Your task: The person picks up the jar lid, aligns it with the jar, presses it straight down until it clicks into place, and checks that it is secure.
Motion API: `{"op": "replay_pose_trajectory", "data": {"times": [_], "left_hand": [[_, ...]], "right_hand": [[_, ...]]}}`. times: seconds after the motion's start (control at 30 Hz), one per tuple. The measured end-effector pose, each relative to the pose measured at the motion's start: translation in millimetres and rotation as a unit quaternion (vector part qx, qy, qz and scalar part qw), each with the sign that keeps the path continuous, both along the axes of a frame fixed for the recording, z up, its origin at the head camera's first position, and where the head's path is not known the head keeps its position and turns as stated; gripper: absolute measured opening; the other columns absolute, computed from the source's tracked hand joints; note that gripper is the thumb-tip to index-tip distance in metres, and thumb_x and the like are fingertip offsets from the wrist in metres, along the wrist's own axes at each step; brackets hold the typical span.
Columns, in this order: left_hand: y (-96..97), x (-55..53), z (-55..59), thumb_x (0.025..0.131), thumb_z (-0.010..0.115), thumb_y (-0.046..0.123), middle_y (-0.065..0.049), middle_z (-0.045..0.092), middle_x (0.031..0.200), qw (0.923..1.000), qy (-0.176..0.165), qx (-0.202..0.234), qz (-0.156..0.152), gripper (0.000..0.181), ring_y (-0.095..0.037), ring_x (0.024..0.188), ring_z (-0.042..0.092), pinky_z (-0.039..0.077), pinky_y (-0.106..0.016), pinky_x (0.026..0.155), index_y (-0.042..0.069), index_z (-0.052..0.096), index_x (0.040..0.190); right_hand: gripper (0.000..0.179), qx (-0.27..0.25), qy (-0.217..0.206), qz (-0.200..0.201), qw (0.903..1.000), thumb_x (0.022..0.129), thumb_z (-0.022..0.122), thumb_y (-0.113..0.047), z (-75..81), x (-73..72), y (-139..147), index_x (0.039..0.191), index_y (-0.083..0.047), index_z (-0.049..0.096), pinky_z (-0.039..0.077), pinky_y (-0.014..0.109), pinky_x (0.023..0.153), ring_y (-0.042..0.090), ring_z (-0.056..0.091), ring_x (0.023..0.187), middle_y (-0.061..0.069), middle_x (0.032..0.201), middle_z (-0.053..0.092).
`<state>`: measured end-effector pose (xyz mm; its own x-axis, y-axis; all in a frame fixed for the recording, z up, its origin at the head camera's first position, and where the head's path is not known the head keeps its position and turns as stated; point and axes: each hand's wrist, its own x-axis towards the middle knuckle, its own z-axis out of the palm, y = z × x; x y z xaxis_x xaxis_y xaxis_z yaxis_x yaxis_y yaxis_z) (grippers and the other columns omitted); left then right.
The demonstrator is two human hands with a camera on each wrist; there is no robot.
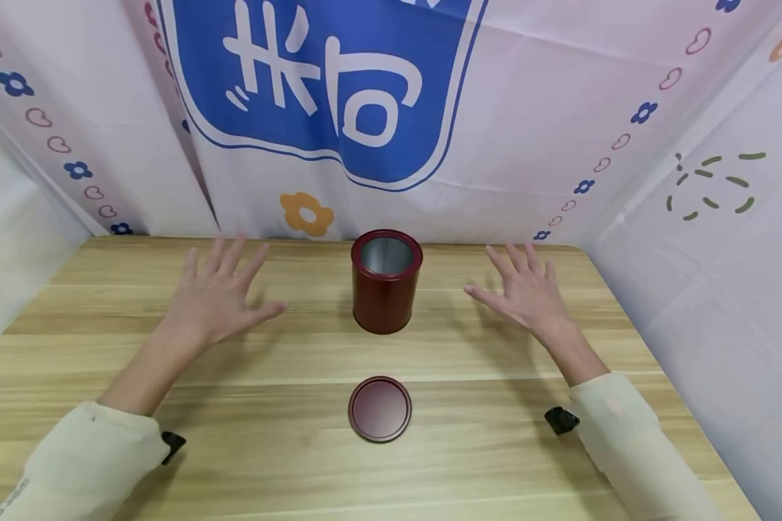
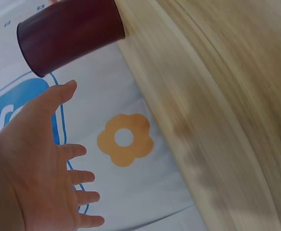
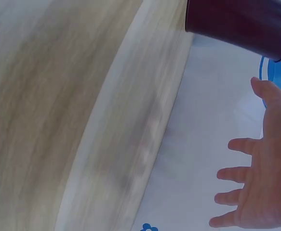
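A dark red cylindrical can (image 1: 382, 300) stands upright near the back of the table, its round top showing a grey inside. In front of it a round, dark red lid (image 1: 380, 409) lies flat on the wood. To the left of the can, my left hand (image 1: 211, 300) is held over the table with fingers spread and nothing in it. My right hand (image 1: 528, 293) is likewise spread and bare on the can's other side. Both wrist views show the can (image 2: 73, 36) beyond the thumb, apart from the left hand (image 2: 34, 159) and the right hand (image 3: 270, 163).
The wooden table (image 1: 267, 449) runs back to a white cloth (image 1: 528, 130) printed with a blue sign, flowers and hearts. More white cloth (image 1: 691, 289) rises along the right side, and a pale wall (image 1: 19, 239) along the left.
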<state>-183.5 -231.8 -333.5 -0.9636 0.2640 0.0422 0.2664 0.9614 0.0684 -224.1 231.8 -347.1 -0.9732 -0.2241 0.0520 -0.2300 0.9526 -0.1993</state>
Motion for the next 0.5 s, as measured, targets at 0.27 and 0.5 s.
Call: {"op": "replay_pose_trajectory", "data": {"times": [0.27,0.5], "left_hand": [[15.1,10.2,1.9,0.096,0.061,0.062,-0.030,0.019,0.166,0.9993,0.012,0.008,-0.036,0.092,-0.053,0.152,0.016,0.016,-0.076,0.117,0.003,0.032,0.161],[28.3,17.0,5.5,0.099,0.067,0.048,-0.034,0.037,0.157,0.9957,-0.005,0.048,-0.079,0.081,-0.055,0.142,0.039,0.036,-0.072,0.111,-0.002,0.039,0.156]], "right_hand": [[0.083,-0.001,0.012,0.041,0.9991,0.099,0.053,-0.062,-0.1,7.8,-12,0.160,-0.008,0.038,0.023,0.071,0.118,0.049,0.026,0.151,0.026,0.162,0.034],[0.074,-0.047,-0.011,0.065,0.9967,0.102,0.059,-0.051,-1.4,16.6,-22,0.156,-0.004,0.043,0.034,0.063,0.117,0.047,0.040,0.145,0.026,0.157,0.044]]}}
